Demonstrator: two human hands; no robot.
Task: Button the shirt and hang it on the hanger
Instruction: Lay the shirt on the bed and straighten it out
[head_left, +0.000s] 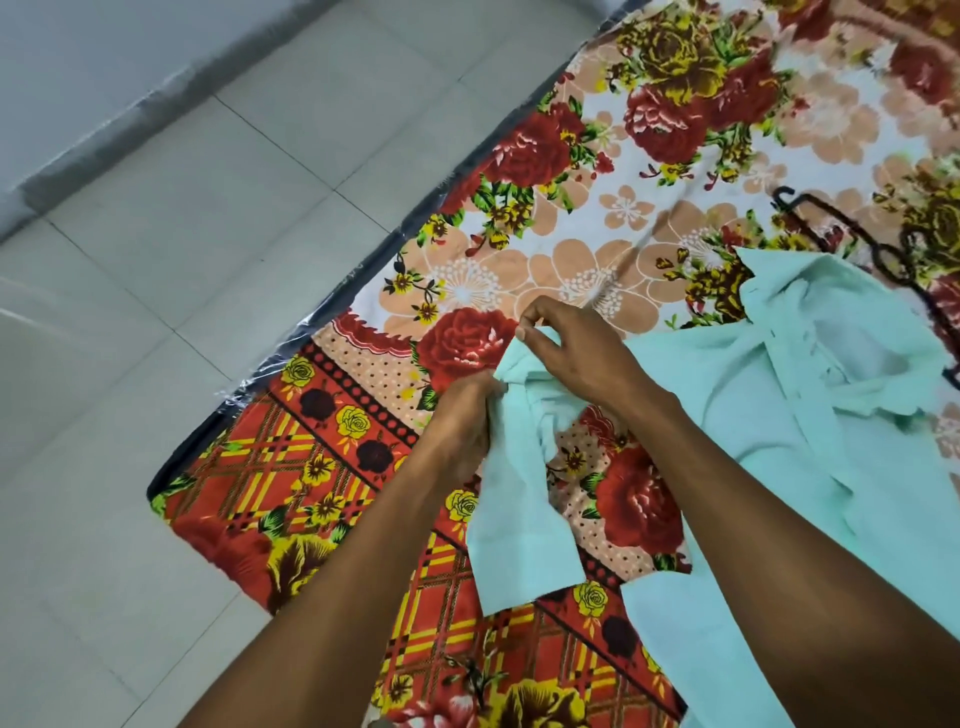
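Observation:
A pale mint-green shirt (769, 415) lies spread on a floral blanket, its collar toward the upper right. One sleeve (514, 530) is lifted to the left of the body. My left hand (462, 421) grips the sleeve's cuff end from below. My right hand (571, 348) pinches the same cuff from above, thumb and forefinger closed on the fabric edge. A black hanger (852, 228) lies on the blanket just beyond the collar, partly hidden by the shirt. No button is visible between my fingers.
The floral red, yellow and peach blanket (597, 208) covers a mattress whose dark edge (322, 312) runs diagonally. Grey floor tiles (182, 234) fill the left side, and a wall base (104, 130) crosses the top left.

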